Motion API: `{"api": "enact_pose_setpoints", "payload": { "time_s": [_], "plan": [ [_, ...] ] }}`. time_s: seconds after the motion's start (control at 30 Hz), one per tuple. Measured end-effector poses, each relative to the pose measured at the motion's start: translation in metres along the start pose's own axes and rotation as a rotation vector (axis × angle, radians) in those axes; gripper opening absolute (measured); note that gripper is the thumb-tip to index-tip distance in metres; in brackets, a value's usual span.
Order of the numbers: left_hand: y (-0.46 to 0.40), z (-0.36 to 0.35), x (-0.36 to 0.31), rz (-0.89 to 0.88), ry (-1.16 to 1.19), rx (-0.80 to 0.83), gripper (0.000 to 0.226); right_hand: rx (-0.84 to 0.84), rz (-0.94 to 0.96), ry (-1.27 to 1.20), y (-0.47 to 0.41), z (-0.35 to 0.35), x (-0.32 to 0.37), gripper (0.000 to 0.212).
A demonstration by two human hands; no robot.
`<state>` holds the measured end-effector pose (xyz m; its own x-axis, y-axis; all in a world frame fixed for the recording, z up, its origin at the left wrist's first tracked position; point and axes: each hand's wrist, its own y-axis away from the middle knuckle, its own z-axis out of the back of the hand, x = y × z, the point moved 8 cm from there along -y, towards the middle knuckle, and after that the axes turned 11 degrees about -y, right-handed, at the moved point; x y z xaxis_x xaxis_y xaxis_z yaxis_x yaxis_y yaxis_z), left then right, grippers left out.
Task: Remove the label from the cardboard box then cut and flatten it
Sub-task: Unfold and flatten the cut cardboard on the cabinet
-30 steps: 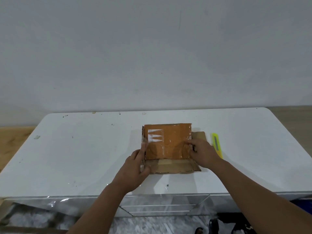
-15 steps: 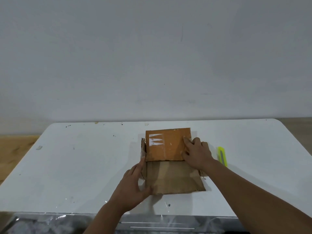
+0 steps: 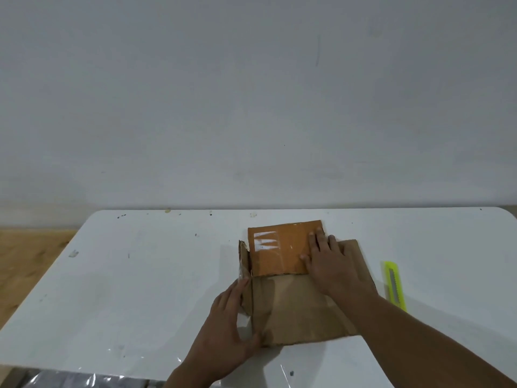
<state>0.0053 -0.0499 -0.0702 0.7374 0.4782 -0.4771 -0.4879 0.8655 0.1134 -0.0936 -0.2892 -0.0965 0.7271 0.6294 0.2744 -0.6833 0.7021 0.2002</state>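
The cardboard box (image 3: 296,306) lies cut open and nearly flat on the white counter (image 3: 140,275), directly under both hands. Its far panel, covered in glossy orange-brown tape (image 3: 279,250), sits just ahead of the right hand's fingertips and to their left; a plain brown panel spreads back from there toward the person, between the two wrists.

The right hand (image 3: 333,270) lies palm down with its fingers (image 3: 317,242) spread, pressing on the right edge of the taped panel and the brown flap beside it. The left hand (image 3: 226,329) is open too, fingers held loosely together, its palm against the left edge of the near panel and the thumb resting on the near left corner of the cardboard. Just beyond the left fingertips a narrow side flap (image 3: 244,261) stands partly raised, not pressed down, with a scrap of clear film clinging to it.

To the right of the right forearm, apart from the cardboard, a yellow utility knife (image 3: 394,287) lies on the counter, untouched. Small dark specks and bits of debris dot the counter well beyond both hands, near the pale wall (image 3: 251,93). Crinkled clear plastic (image 3: 70,380) shows below the counter's near edge, left of the left forearm. A strip of wooden floor (image 3: 25,261) lies far off to the left.
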Motion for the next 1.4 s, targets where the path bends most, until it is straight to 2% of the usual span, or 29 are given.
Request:
{"api": "enact_pose_setpoints", "payload": {
  "time_s": [0.07,0.13,0.2,0.27,0.37,0.47,0.57,0.73,0.83,1.0,1.07,1.2,1.27,1.4],
  "plan": [
    [0.0,0.003,0.002,0.016,0.027,-0.029,0.094,0.008,0.007,0.014,-0.003,0.002,0.0,0.067],
    [0.0,0.012,0.005,0.022,0.039,-0.134,0.08,0.021,0.016,0.032,-0.005,0.006,0.0,0.068],
    [0.001,0.019,0.014,0.062,0.011,-0.211,0.077,0.035,0.025,0.034,-0.007,0.009,0.0,0.068],
    [0.001,0.017,0.022,0.12,-0.046,-0.137,0.096,0.041,0.038,0.04,-0.007,0.012,-0.001,0.067],
    [0.001,0.001,0.029,0.133,-0.164,0.084,0.125,0.049,0.057,0.052,-0.008,0.017,-0.001,0.067],
    [-0.002,-0.01,0.026,0.135,-0.277,0.182,0.137,0.063,0.06,0.054,-0.007,0.018,-0.002,0.067],
    [-0.006,-0.014,0.021,0.171,-0.358,0.156,0.133,0.047,0.069,0.056,-0.004,0.019,-0.001,0.067],
    [-0.021,-0.005,0.014,0.204,-0.417,0.003,0.113,0.076,0.061,0.056,-0.005,0.014,-0.01,0.071],
    [-0.028,-0.001,0.014,0.24,-0.425,-0.033,0.106,0.167,0.056,-0.011,-0.012,0.014,-0.017,0.07],
    [-0.04,0.001,0.013,0.3,-0.419,-0.073,0.108,0.292,0.064,-0.133,-0.021,0.019,-0.031,0.059],
    [-0.048,-0.003,0.01,0.264,-0.425,-0.093,0.102,0.308,0.056,-0.186,-0.02,0.021,-0.034,0.056],
    [-0.063,-0.023,-0.01,-0.03,-0.513,-0.109,0.066,0.285,0.079,-0.158,-0.014,0.017,-0.034,0.059],
    [-0.067,-0.032,-0.018,-0.124,-0.588,-0.062,0.06,0.243,0.109,-0.119,-0.011,0.013,-0.033,0.06],
    [-0.073,-0.031,-0.027,-0.124,-0.634,0.017,0.082,0.135,0.154,-0.084,-0.005,0.014,-0.032,0.059]
  ]
}}
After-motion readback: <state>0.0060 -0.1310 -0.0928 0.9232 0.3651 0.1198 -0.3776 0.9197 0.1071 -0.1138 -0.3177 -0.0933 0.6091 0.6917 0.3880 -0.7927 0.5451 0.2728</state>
